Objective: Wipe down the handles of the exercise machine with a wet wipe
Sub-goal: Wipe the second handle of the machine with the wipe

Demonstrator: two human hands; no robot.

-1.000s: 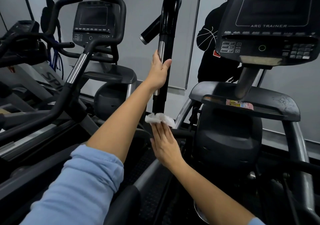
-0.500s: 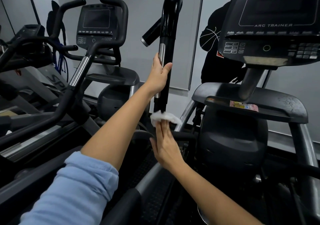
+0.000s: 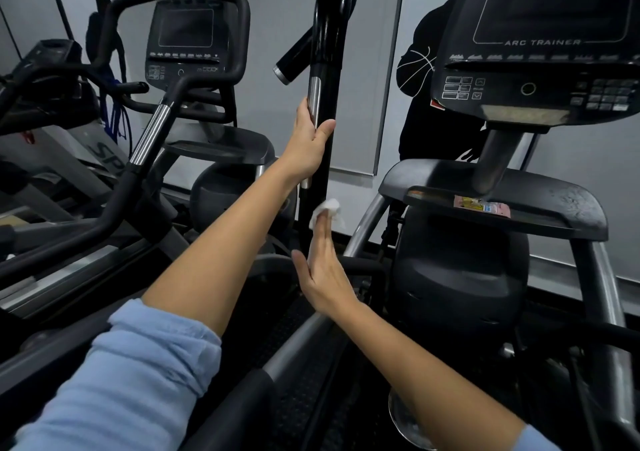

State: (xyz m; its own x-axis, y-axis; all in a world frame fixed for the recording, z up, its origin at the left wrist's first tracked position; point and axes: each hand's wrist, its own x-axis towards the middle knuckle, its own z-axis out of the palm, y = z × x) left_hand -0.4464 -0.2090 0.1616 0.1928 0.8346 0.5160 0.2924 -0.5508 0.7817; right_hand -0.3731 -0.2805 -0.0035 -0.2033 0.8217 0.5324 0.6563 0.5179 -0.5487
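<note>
Wiping the upright handle (image 3: 325, 79) of the Arc Trainer

Left hand (image 3: 309, 142) wraps its grip round the handle; below, right hand (image 3: 323, 270), fingers straight, presses the white wet wipe (image 3: 327, 209) against the black shaft.

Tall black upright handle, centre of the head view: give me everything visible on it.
The tall glossy black upright handle stands near vertical, centre frame, ending in a rounded, bent-over top. A short black stub with a silver end cap branches off to its left. A chrome strip runs down its front. The left hand grips its middle, thumb wrapped around. Lower down, the right hand, fingers straight, presses a crumpled white wet wipe against its right side.
</note>
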